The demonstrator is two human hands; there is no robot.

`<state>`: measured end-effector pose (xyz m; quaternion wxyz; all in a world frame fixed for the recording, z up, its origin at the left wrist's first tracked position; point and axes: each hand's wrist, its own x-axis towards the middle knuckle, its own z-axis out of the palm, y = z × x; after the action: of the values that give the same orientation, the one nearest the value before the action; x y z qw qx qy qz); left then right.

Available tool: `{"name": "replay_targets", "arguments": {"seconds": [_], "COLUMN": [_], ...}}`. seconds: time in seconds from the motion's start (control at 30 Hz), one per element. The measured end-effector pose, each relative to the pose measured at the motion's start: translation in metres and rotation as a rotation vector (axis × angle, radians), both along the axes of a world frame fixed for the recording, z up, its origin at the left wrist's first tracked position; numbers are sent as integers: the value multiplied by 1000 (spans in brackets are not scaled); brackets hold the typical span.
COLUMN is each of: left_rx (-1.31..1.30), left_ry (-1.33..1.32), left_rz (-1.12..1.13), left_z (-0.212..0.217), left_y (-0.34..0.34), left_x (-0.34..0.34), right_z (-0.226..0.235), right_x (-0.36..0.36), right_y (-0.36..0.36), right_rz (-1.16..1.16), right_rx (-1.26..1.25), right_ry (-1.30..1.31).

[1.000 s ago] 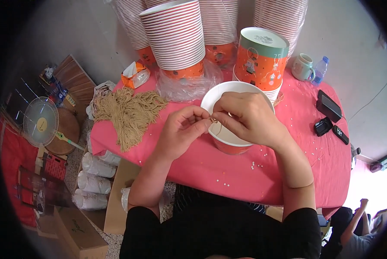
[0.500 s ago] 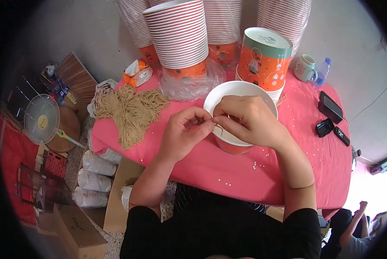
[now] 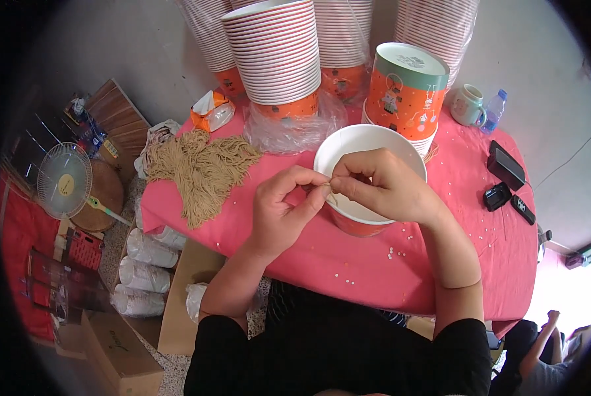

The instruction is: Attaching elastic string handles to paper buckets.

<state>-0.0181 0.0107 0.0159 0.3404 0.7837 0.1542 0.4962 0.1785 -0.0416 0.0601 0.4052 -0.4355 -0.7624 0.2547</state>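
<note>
My left hand (image 3: 283, 210) and my right hand (image 3: 389, 187) meet fingertip to fingertip, both pinched, over the near left rim of a white-lined paper bucket (image 3: 355, 140). Between the fingertips is a thin tan cord (image 3: 334, 197), a short piece of which hangs just below them. Fingers cover most of it, so whether it is knotted cannot be seen. The bucket stands upright with an orange outside, and my right hand hides part of its opening. To the left lies a loose heap of tan cords (image 3: 200, 173) on the pink tablecloth (image 3: 295, 264).
Tall stacks of paper buckets (image 3: 274, 56) line the back, with one upside-down bucket (image 3: 409, 89) on another stack. A mug (image 3: 467, 105), a bottle (image 3: 497, 109) and black cases (image 3: 505, 165) sit at right. Small white bits dot the cloth. Another person (image 3: 546, 360) sits at lower right.
My hands stay pinched together at the bucket's rim, with only a slight shift of the fingers. The whole view has moved a little.
</note>
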Motion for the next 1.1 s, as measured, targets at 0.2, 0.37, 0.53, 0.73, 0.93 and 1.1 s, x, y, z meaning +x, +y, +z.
{"name": "replay_targets", "arguments": {"seconds": [0.2,0.37,0.53,0.73,0.93,1.1], "left_rx": [-327,-498,-664,-835,-970,-996], "left_ry": [-123,-162,-181,-259,-278,-312], "left_rz": [-168,-220,-236,-416,-558,-600], "left_z": [-5,-4,-4,-2,-3,-6], "left_y": [-1,5,8,7,14,15], "left_x": [0,-1,-3,-2,-5,-5], "right_z": [0,-3,5,-5,-3,-4], "right_x": [2,-5,-17,-15,-18,-15], "right_y": [1,-2,-11,-5,-5,-1], "right_rz": [-3,-81,-63,-82,-42,-66], "right_rx": [-168,-44,-21,195,315,459], "right_ry": [29,42,33,1,65,-66]}}
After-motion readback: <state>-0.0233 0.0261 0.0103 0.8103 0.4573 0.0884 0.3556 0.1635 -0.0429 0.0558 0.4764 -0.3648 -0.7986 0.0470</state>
